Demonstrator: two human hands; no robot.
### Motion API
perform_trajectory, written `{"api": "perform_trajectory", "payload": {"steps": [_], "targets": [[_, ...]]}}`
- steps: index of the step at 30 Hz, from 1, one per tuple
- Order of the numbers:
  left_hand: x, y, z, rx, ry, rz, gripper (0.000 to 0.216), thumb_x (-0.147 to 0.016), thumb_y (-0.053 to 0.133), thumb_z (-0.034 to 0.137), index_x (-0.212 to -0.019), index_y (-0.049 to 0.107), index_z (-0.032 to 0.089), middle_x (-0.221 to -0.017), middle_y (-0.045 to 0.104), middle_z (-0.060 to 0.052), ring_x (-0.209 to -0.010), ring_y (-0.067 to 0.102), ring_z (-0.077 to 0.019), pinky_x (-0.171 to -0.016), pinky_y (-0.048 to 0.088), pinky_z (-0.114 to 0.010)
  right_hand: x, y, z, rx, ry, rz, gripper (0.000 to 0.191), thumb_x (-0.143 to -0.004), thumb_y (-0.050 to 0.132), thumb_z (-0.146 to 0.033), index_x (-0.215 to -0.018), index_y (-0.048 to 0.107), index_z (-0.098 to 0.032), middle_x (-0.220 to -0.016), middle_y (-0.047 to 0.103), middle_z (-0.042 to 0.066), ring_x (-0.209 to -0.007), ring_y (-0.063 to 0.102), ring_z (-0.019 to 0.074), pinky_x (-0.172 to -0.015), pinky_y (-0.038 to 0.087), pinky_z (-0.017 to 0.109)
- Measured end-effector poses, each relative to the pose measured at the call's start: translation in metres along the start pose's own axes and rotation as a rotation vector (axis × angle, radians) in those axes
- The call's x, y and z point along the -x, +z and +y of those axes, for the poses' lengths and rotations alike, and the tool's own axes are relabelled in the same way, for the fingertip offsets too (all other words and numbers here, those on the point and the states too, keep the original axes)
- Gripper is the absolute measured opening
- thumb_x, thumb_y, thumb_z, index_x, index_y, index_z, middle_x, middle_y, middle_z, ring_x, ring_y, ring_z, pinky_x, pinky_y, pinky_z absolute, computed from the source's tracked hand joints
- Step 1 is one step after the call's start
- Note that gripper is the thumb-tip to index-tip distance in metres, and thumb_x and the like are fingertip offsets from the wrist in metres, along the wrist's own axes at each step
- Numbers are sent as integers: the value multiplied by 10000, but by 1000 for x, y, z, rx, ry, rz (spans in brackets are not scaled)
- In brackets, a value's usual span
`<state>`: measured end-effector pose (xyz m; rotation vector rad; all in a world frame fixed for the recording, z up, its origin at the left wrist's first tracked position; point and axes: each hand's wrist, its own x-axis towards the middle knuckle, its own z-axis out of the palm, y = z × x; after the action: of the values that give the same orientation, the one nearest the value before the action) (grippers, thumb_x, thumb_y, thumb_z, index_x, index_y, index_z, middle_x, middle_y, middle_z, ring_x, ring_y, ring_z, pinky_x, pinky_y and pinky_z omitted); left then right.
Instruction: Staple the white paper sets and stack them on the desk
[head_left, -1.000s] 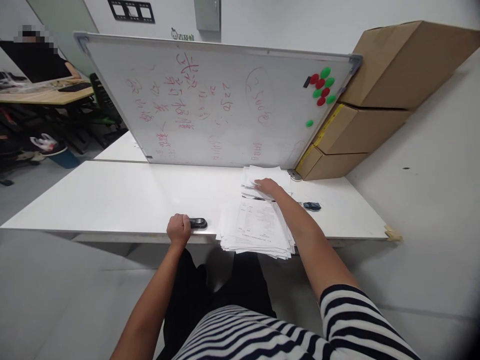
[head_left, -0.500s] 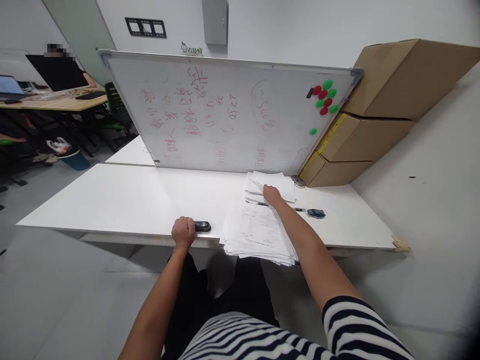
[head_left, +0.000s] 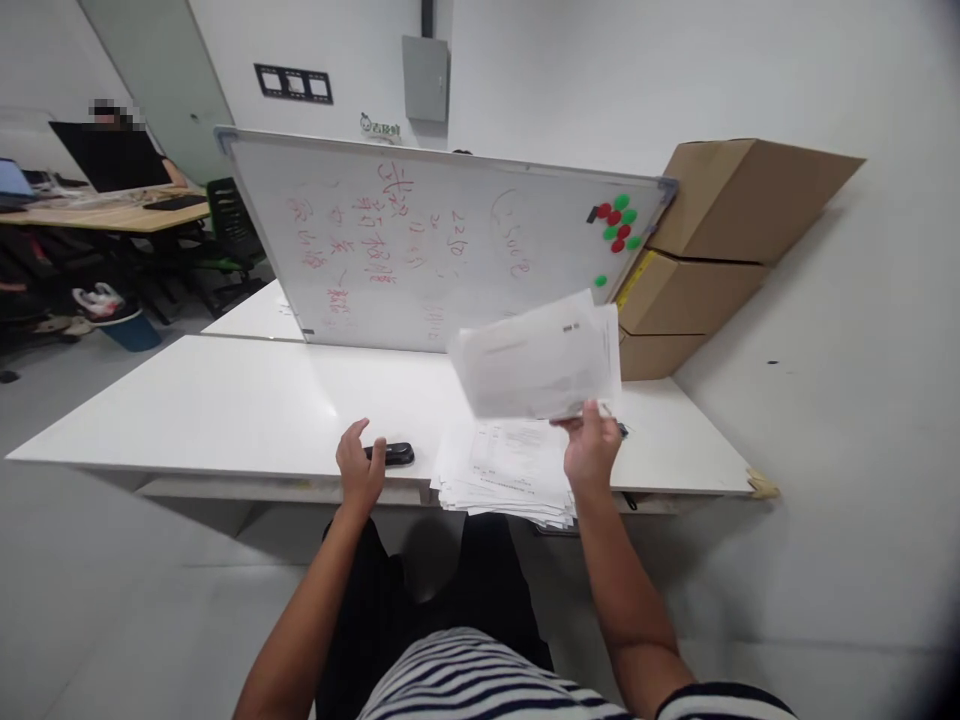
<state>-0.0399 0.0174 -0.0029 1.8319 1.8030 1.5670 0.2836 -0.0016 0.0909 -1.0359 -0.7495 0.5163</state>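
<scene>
My right hand pinches several sheets of paper by their lower right corner, raised in front of the whiteboard. Below them a thick stack of printed paper lies at the table's front edge, partly jutting over it. To the left, my left hand is open at the end of a black stapler, thumb and fingers apart. The stapler rests on the white table. A small dark object shows just beyond my right hand, mostly hidden.
A whiteboard with red writing and round magnets stands along the table's back. Stacked cardboard boxes are at the right by the wall. On the far left are a desk, a person behind a monitor, and a blue bin.
My right hand has lifted sheets from the pile at the back and brought them up and nearer. My left hand's fingers have loosened from the stapler. The camera view has shifted a little.
</scene>
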Motion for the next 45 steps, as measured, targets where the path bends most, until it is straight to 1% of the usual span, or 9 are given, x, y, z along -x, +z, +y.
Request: {"api": "perform_trajectory", "payload": {"steps": [3, 5, 6, 10, 16, 23, 33, 36, 45], "targets": [[21, -9, 54, 492, -82, -339, 714, -815, 485, 622, -1394, 345, 228, -1404, 441, -130, -1274, 429, -267, -1028, 361, -415, 58, -15, 8, -20, 173, 73, 383, -807, 592, -536, -693, 584, -170, -604, 649, 7, -568, 623, 158, -533, 516, 287], [34, -8, 82, 671, -217, -592, 749, -769, 551, 632, -1369, 399, 211, -1345, 514, -135, -1218, 494, -276, -988, 410, -400, 88, -20, 17, 79, 229, 45, 423, -827, 553, -551, -651, 597, -169, -595, 657, 27, -585, 633, 174, -570, 521, 304], [38, -6, 92, 693, -294, -618, 704, -774, 558, 618, -1325, 458, 192, -1292, 562, -135, -1176, 529, -273, -969, 425, -394, 99, -23, 21, 135, 243, 1, 449, -841, 526, -557, -637, 611, -166, -589, 661, 39, -597, 640, 183, -607, 527, 319], [35, 5, 100, 613, -441, -487, 529, -804, 539, 575, -1092, 625, 140, -1099, 675, -112, -1032, 607, -251, -909, 458, -377, 110, -37, 23, 313, 264, -251, 434, -843, 534, -536, -673, 676, -163, -713, 721, 82, -755, 678, 224, -791, 515, 374], [14, 7, 95, 481, -334, -513, 401, -773, 585, 529, -898, 685, 161, -885, 711, -54, -874, 628, -229, -764, 491, -329, 63, -52, 2, 206, 177, -424, 378, -766, 657, -478, -1031, 643, -208, -1021, 717, 66, -966, 653, 243, -859, 505, 396], [20, 26, 105, 534, -309, -548, 362, -743, 641, 433, -1007, 682, 190, -999, 701, -56, -934, 628, -227, -822, 490, -346, 53, -47, 16, 342, 192, -296, 428, -740, 680, -458, -1042, 633, -159, -1003, 712, 103, -951, 646, 253, -854, 494, 411], [23, 24, 96, 583, -385, -592, 413, -732, 664, 450, -1030, 671, 164, -1037, 697, -87, -965, 637, -246, -831, 501, -360, 71, -53, 40, 425, 188, -335, 356, -791, 603, -447, -1014, 619, -170, -971, 697, 65, -891, 629, 204, -810, 486, 347], [29, 24, 95, 529, -383, -582, 379, -760, 627, 458, -996, 691, 168, -992, 707, -69, -936, 639, -239, -826, 499, -360, 73, -59, 38, 559, 204, -403, 338, -810, 570, -440, -1012, 626, -175, -974, 698, 68, -882, 629, 214, -785, 482, 343], [48, 17, 94, 465, -379, -533, 362, -800, 589, 451, -1023, 686, 183, -1003, 706, -51, -957, 630, -226, -842, 486, -344, 72, -64, 27, 974, -59, -581, 307, -877, 444, -402, -984, 647, -198, -958, 692, 99, -929, 619, 257, -806, 458, 350]]}}
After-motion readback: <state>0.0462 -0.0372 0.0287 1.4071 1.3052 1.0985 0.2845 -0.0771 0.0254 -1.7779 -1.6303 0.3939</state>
